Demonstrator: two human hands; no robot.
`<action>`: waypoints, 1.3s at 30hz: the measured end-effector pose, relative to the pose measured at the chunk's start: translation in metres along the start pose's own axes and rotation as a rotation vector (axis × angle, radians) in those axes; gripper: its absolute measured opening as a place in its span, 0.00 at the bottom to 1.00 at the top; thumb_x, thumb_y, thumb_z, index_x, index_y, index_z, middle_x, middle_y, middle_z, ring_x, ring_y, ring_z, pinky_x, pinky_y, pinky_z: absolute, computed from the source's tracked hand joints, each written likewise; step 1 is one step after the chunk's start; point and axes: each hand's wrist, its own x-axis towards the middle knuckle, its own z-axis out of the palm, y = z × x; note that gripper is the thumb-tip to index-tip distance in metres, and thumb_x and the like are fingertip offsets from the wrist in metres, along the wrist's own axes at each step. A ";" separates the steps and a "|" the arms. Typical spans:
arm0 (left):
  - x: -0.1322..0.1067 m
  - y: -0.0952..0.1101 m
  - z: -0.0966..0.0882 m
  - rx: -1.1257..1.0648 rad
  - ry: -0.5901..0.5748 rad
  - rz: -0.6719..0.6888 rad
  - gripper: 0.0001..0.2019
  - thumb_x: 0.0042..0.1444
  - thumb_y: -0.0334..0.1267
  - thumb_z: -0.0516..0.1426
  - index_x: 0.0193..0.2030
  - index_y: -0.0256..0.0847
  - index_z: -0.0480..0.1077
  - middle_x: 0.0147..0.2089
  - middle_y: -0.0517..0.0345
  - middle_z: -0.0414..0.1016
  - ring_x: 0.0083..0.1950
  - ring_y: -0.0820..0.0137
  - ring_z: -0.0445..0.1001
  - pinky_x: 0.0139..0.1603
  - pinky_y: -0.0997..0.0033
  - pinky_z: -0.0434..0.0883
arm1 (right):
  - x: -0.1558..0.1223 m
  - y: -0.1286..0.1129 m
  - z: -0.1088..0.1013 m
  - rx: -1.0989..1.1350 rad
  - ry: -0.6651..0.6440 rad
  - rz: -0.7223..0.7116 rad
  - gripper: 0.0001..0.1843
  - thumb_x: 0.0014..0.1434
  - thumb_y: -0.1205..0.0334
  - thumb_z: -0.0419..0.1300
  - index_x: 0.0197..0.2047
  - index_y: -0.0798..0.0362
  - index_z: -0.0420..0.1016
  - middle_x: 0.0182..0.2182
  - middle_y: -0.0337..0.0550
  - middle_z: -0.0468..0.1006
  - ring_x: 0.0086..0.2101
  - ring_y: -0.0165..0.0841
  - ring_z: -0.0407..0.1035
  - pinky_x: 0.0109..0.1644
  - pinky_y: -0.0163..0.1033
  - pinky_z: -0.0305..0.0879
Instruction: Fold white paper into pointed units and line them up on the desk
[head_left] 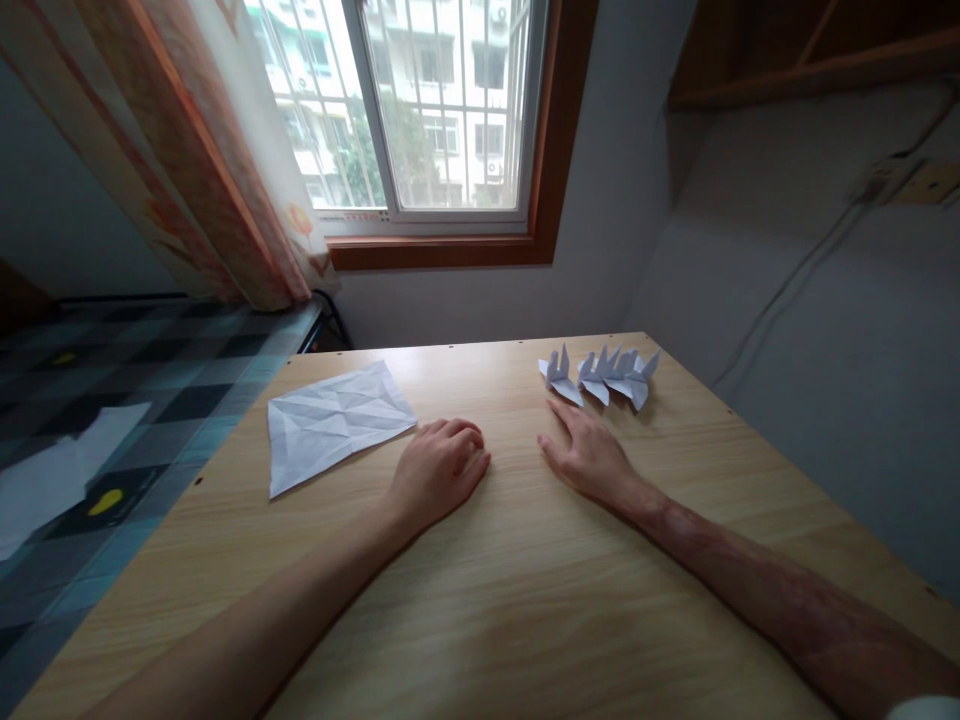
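My left hand [442, 462] rests on the table with its fingers curled in, and nothing shows in its grip. Just left of it lies a creased sheet of white paper [337, 425], spread out with fold lines across it. My right hand [586, 450] lies lower on the right, thumb and index finger apart, holding nothing. Its index fingertip is close to a row of several white folded paper cranes [600, 376] near the table's far right corner. Whether the fingertip touches the nearest crane, I cannot tell.
Both forearms lie over the wooden table [495, 600]. A bed with a checked cover [187, 400] adjoins on the left, with loose white paper [45, 490] on it. A curtain [217, 150] hangs by the barred window [450, 110]. A cable [787, 280] runs down the right wall.
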 end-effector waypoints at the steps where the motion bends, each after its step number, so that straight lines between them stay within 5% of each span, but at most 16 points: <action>1: 0.000 0.001 0.000 0.002 0.001 0.000 0.06 0.72 0.42 0.60 0.44 0.45 0.77 0.53 0.54 0.85 0.52 0.58 0.82 0.58 0.53 0.73 | -0.001 -0.001 0.000 0.000 -0.002 -0.014 0.35 0.67 0.54 0.63 0.74 0.57 0.72 0.70 0.60 0.76 0.68 0.54 0.73 0.75 0.61 0.69; 6: 0.000 0.001 0.000 0.002 0.003 0.002 0.06 0.72 0.42 0.60 0.43 0.45 0.77 0.52 0.55 0.85 0.51 0.58 0.81 0.57 0.53 0.74 | -0.003 -0.006 -0.002 0.047 -0.028 -0.127 0.24 0.68 0.58 0.63 0.65 0.54 0.80 0.67 0.56 0.80 0.67 0.49 0.74 0.74 0.56 0.70; 11: 0.000 0.000 0.001 0.002 0.001 0.005 0.07 0.72 0.42 0.60 0.43 0.45 0.77 0.52 0.55 0.85 0.51 0.58 0.81 0.57 0.53 0.74 | 0.000 -0.009 -0.007 -0.004 0.081 -0.247 0.16 0.68 0.60 0.63 0.58 0.50 0.81 0.62 0.52 0.83 0.64 0.49 0.74 0.73 0.59 0.69; 16: 0.000 -0.001 0.001 0.012 0.004 0.019 0.06 0.72 0.42 0.60 0.44 0.45 0.77 0.52 0.54 0.85 0.51 0.58 0.81 0.57 0.54 0.75 | 0.002 0.000 0.001 -0.191 0.139 -0.218 0.27 0.65 0.57 0.65 0.66 0.55 0.74 0.74 0.59 0.69 0.75 0.56 0.58 0.80 0.65 0.53; 23: 0.000 0.001 0.000 0.001 0.011 0.010 0.06 0.71 0.42 0.60 0.43 0.46 0.76 0.52 0.54 0.85 0.51 0.58 0.81 0.56 0.54 0.75 | 0.002 0.013 0.011 -0.220 0.104 -0.170 0.31 0.66 0.53 0.63 0.68 0.58 0.72 0.74 0.64 0.69 0.73 0.56 0.63 0.78 0.63 0.59; 39: 0.000 0.001 -0.002 0.007 -0.006 0.007 0.07 0.72 0.43 0.59 0.44 0.45 0.76 0.52 0.52 0.85 0.52 0.57 0.81 0.57 0.52 0.75 | 0.001 -0.002 0.002 -0.051 -0.003 -0.264 0.31 0.67 0.56 0.65 0.71 0.54 0.70 0.74 0.62 0.70 0.74 0.55 0.63 0.79 0.67 0.58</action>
